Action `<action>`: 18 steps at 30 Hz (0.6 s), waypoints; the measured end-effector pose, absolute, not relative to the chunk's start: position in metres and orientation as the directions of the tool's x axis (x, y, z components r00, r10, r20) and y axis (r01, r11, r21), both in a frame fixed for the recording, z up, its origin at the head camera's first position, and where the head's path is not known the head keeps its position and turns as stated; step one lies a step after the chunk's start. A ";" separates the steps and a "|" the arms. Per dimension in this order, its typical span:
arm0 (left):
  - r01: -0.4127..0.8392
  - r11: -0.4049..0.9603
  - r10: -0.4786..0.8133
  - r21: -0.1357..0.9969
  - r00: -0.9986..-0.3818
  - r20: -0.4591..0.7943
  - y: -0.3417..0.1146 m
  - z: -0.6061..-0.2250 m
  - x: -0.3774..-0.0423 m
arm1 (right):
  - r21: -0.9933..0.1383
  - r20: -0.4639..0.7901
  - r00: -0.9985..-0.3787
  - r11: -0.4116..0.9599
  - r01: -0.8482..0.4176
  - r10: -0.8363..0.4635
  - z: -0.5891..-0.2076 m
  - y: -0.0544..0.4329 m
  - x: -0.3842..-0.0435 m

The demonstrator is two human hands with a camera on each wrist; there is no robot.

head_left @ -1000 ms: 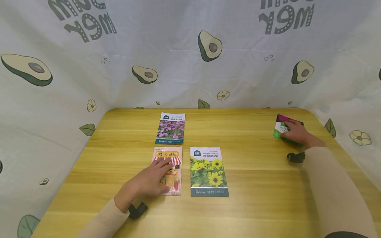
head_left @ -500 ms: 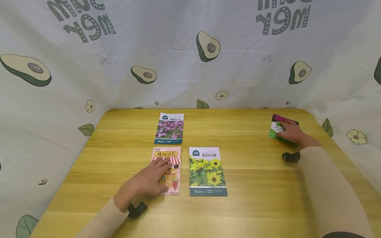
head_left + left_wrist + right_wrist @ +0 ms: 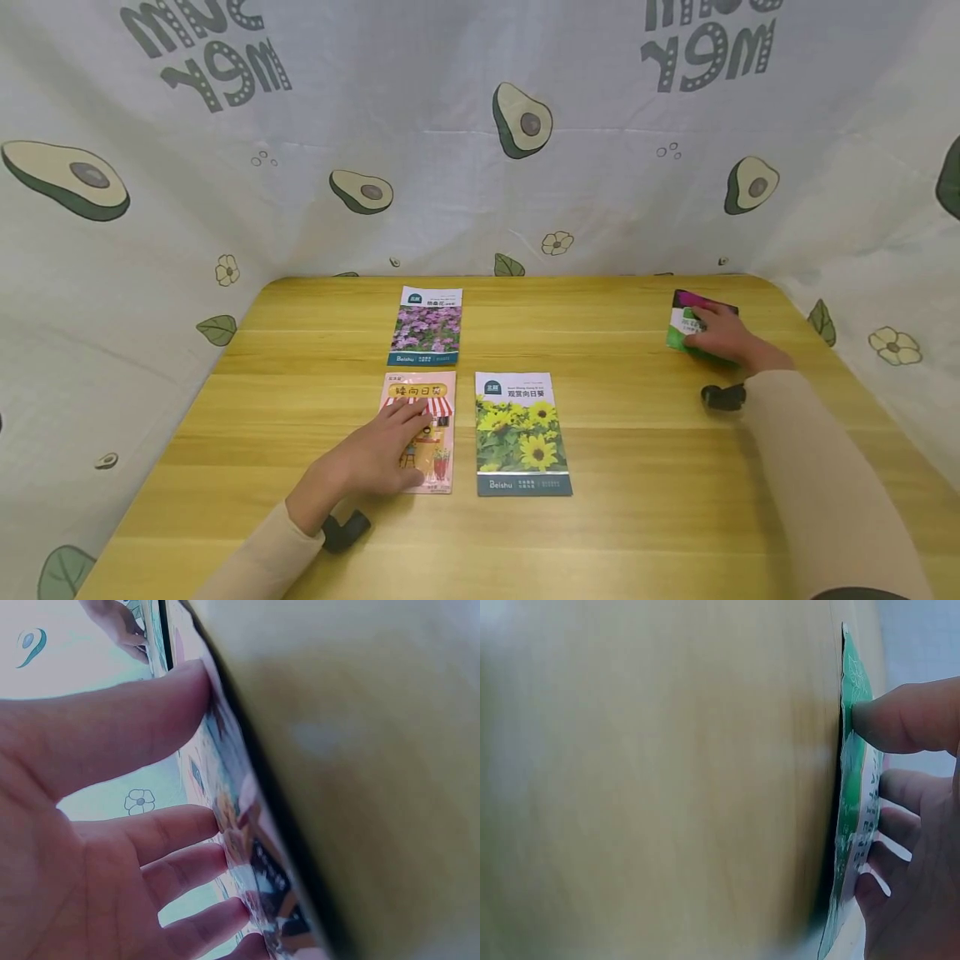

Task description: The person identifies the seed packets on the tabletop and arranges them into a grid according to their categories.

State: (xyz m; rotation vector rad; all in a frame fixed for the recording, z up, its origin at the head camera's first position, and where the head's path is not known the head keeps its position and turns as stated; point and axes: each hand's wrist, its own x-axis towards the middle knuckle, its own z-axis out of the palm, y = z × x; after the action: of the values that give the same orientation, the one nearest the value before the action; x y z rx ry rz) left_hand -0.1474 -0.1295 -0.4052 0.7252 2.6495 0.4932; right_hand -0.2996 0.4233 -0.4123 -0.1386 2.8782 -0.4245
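On the table's left half lies a pink seed packet (image 3: 441,462) with a striped awning picture. My left hand (image 3: 371,454) rests on it, fingertips and thumb spread over its face, as the left wrist view also shows. Far to the right, a green, white and magenta seed packet (image 3: 679,323) lies partly hidden beneath my right hand (image 3: 729,333). The right wrist view shows that hand's thumb (image 3: 900,720) and fingertips touching the face of this green packet (image 3: 853,802), which lies close along the tabletop. The fingers press from above without curling round its edges.
A yellow sunflower seed packet (image 3: 522,433) lies just right of the pink one. Behind the pink one is a purple-flower seed packet (image 3: 426,327). The wooden table (image 3: 600,525) ends at a white avocado-print cloth (image 3: 442,83) at the back and sides.
My right hand has slid leftward across the table, and the green packet has moved along under it. The left hand stays on the pink packet. The head view has shifted slightly.
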 end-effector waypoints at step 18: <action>0.398 0.816 0.523 0.419 -0.817 -0.242 -0.127 -0.405 -0.147 | -0.304 -0.204 -0.967 0.949 -0.088 -0.155 -0.414 0.399 -0.304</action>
State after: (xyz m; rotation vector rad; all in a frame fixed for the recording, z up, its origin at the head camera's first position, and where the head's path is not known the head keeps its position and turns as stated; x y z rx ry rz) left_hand -0.1466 -0.1273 -0.4048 0.6961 2.6524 0.5026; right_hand -0.3039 0.3986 -0.4139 -0.1810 2.8763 -0.4336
